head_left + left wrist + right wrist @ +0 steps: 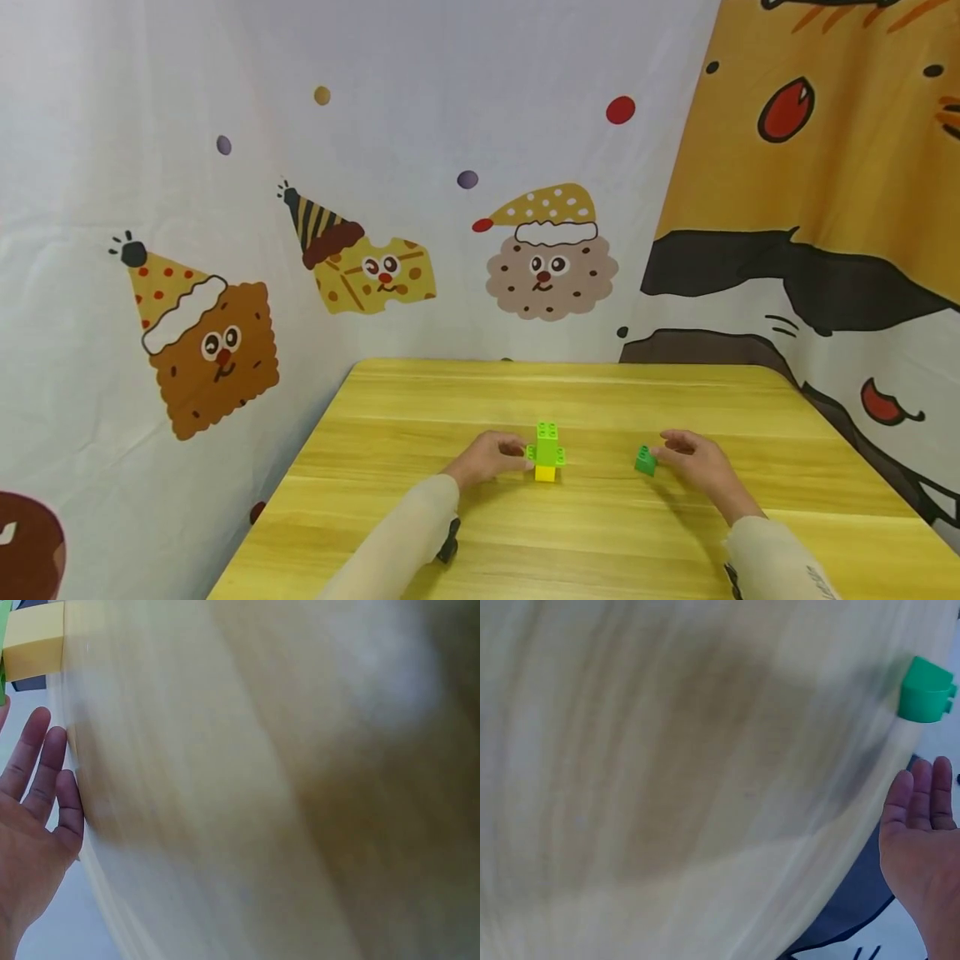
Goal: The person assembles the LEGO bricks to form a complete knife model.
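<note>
On the table stands a small toy-brick build: a yellow brick at the bottom and lime green bricks above it, jutting out to both sides. My left hand is at its left side, thumb and forefinger at the jutting lime part. In the left wrist view, the other fingers extend loosely below the yellow brick. Further right sits a dark green brick with studs on top and a sloped side. My right hand is just right of it, thumb close to or touching it; the right wrist view shows the other fingers straight.
The wooden table has rounded far corners. A printed cloth with cartoon figures hangs behind it and along its sides. Dark straps sit at the light sleeves.
</note>
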Demonstrator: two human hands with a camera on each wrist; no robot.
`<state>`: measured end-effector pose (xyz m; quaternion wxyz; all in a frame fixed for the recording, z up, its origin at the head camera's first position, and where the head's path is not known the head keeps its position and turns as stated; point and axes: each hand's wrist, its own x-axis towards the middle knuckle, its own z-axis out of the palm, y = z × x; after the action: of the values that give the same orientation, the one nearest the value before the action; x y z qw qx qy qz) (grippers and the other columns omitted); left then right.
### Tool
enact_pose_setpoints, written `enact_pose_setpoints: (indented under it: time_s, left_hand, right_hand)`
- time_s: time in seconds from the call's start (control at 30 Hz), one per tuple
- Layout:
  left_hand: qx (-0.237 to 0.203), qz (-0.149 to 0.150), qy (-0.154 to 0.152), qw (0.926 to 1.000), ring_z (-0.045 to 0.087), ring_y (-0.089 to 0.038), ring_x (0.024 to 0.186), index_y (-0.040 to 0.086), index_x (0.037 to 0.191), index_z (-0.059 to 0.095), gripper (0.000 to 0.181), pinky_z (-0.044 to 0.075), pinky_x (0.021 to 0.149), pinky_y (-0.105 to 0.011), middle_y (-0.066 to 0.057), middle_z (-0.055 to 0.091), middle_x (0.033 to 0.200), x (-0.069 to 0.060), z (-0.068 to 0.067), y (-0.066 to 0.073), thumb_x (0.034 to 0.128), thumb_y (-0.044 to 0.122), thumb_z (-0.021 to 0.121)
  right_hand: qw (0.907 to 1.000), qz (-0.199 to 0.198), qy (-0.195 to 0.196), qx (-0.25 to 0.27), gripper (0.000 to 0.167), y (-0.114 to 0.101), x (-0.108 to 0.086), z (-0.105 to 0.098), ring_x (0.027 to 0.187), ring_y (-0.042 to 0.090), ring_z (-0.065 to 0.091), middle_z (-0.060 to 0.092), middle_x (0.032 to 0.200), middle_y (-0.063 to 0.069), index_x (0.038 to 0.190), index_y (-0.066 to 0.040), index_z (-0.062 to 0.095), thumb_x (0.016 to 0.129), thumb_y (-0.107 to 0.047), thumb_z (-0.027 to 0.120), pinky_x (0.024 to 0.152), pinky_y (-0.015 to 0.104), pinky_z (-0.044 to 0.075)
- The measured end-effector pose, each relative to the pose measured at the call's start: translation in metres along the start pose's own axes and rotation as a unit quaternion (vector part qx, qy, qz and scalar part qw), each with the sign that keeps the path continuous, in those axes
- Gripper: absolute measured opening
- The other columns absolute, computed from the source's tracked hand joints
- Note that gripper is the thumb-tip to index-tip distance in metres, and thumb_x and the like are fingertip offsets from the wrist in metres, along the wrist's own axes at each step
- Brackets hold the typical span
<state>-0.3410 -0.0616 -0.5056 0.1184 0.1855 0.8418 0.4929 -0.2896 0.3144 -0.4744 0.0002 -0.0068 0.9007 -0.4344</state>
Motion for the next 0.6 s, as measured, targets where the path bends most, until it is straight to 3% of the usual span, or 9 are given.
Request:
enact_pose_setpoints:
  time_s: [0.23, 0.4, 0.6]
  left_hand:
    - [-0.002, 0.002, -0.001, 1.0000, 0.060, -0.016, 0.098, 0.019, 0.122, 0.071, 0.039, 0.052, 0.078, -0.037, 0.001, 0.066, 0.109, -0.002, -0.001, 0.001, 0.0877, 0.035, 0.077]
    - [0.004, 0.003, 0.001, 1.0000, 0.060, -0.015, 0.101, 0.019, 0.122, 0.071, 0.038, 0.051, 0.086, -0.038, 0.002, 0.066, 0.111, -0.003, -0.002, 0.002, 0.0882, 0.034, 0.077]
    - [0.006, -0.001, 0.003, 1.0000, 0.060, -0.014, 0.101, 0.019, 0.122, 0.071, 0.038, 0.051, 0.086, -0.038, 0.002, 0.067, 0.112, -0.003, -0.001, 0.004, 0.0878, 0.034, 0.078]
  right_hand:
    - [0.9991, 0.030, -0.029, 0.010, 0.076, 0.013, 0.002, 0.005, 0.126, 0.047, 0.043, 0.042, 0.142, 0.032, 0.147, 0.005, 0.039, 0.096, -0.046, 0.063, 0.097, 0.058, 0.042]
    - [0.9987, 0.032, -0.030, 0.025, 0.075, 0.013, 0.004, 0.012, 0.124, 0.046, 0.045, 0.044, 0.139, 0.031, 0.146, 0.007, 0.038, 0.096, -0.041, 0.066, 0.097, 0.058, 0.042]
    - [0.9983, 0.034, -0.042, 0.022, 0.077, 0.014, 0.006, 0.018, 0.127, 0.050, 0.042, 0.042, 0.142, 0.034, 0.147, 0.007, 0.037, 0.096, -0.041, 0.066, 0.099, 0.060, 0.040]
